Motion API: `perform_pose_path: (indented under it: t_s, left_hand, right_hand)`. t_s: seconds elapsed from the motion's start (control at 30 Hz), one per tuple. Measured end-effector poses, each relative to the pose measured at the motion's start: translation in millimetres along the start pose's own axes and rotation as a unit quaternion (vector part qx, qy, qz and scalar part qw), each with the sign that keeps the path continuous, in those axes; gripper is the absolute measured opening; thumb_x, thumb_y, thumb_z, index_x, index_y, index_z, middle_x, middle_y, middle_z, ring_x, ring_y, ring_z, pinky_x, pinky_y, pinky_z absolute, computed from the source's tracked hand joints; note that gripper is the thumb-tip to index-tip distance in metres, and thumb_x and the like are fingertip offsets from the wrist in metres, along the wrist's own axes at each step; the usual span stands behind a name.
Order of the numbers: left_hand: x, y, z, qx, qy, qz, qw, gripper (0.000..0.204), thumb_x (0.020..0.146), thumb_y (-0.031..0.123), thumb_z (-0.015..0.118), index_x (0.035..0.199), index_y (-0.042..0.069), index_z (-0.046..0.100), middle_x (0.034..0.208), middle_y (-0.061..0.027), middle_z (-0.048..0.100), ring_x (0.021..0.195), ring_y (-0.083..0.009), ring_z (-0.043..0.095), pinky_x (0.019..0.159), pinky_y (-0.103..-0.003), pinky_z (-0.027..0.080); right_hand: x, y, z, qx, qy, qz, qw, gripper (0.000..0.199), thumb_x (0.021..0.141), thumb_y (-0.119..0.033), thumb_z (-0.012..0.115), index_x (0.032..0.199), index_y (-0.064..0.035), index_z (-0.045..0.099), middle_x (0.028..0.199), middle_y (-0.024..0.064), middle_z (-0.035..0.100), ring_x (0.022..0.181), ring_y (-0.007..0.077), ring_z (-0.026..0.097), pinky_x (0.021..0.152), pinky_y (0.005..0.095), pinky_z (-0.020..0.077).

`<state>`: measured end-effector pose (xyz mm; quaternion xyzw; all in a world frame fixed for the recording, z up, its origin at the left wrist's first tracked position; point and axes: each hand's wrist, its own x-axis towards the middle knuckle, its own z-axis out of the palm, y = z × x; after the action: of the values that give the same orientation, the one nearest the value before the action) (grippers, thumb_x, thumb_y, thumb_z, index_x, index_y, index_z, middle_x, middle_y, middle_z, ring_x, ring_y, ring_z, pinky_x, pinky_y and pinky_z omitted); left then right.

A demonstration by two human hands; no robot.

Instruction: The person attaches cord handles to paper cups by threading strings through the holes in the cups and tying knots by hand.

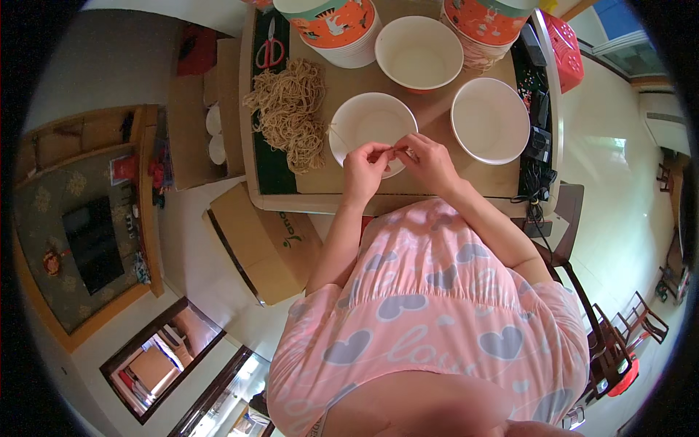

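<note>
Above the near rim of a white paper bucket (pixel 360 120), my left hand (pixel 366 171) and my right hand (pixel 428 164) meet, fingertips pinched together. Between them they hold the end of a thin tan twine strand; a faint length of it shows over the bucket on the left. What lies right at the fingertips is too small to make out. A tangled heap of tan twine (pixel 286 113) spreads to the left of the bucket. Two more open white buckets stand close by, one behind (pixel 419 51) and one to the right (pixel 491 120).
Stacks of orange-and-green patterned buckets, left (pixel 338 25) and right (pixel 486 22), stand at the back. Red-handled scissors (pixel 269 52) lie at the back left. Black adapters and cables (pixel 537 146) line the table's right edge. Cardboard boxes stand left of the table, one nearby (pixel 266 244).
</note>
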<state>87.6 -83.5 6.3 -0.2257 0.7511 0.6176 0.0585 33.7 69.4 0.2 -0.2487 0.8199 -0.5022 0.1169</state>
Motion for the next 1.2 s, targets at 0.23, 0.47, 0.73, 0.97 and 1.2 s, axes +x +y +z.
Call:
perform_pose_path:
  t_s: [0.23,0.47,0.73,0.97,1.2]
  left_hand:
    - [-2,-1,-4,-0.001,0.003,0.006,1.0,0.011,0.087,0.005,0.058,0.094,0.0,0.064,0.079,-0.0031,0.068,0.06,-0.006,0.058,0.047,-0.019,0.042]
    - [-4,1,-1,-0.007,0.012,0.026,1.0,0.01,0.088,0.009,0.058,0.092,0.002,0.064,0.077,-0.0018,0.067,0.058,-0.0052,0.056,0.046,-0.018,0.041]
    - [-2,-9,2,-0.027,0.067,0.051,0.996,0.009,0.09,0.011,0.056,0.089,0.003,0.061,0.073,-0.0004,0.063,0.055,-0.004,0.05,0.047,-0.019,0.038]
    - [-11,1,6,-0.035,0.085,0.079,0.993,0.01,0.09,0.011,0.056,0.086,0.002,0.06,0.069,0.0011,0.059,0.053,-0.0025,0.043,0.047,-0.018,0.036]
    - [-13,18,6,-0.021,0.055,0.095,0.994,0.008,0.089,0.008,0.058,0.087,0.001,0.06,0.07,0.0014,0.06,0.053,-0.0025,0.045,0.046,-0.018,0.035]
  right_hand:
    - [1,0,0,0.014,0.002,-0.02,1.0,0.011,0.083,-0.015,0.059,0.088,-0.0053,0.059,0.086,0.0128,0.062,0.074,0.0325,0.062,0.062,0.0396,0.0504]
    - [1,2,1,0.002,0.002,-0.044,0.999,0.009,0.084,-0.014,0.057,0.086,-0.0058,0.059,0.084,0.0117,0.06,0.073,0.0338,0.06,0.061,0.0411,0.0496]
    - [0,1,-1,-0.005,0.006,-0.054,0.999,0.007,0.083,-0.012,0.058,0.085,-0.0054,0.057,0.082,0.0116,0.058,0.073,0.0337,0.06,0.06,0.0417,0.048]
    - [3,4,-3,-0.013,0.009,-0.074,0.997,0.006,0.08,-0.004,0.061,0.086,-0.0018,0.06,0.081,0.0115,0.059,0.066,0.027,0.059,0.057,0.0329,0.0472]
    - [3,-11,-15,0.075,-0.027,-0.044,0.996,0.015,0.08,-0.009,0.065,0.093,-0.0032,0.061,0.087,0.0112,0.062,0.067,0.0257,0.061,0.059,0.0341,0.049]
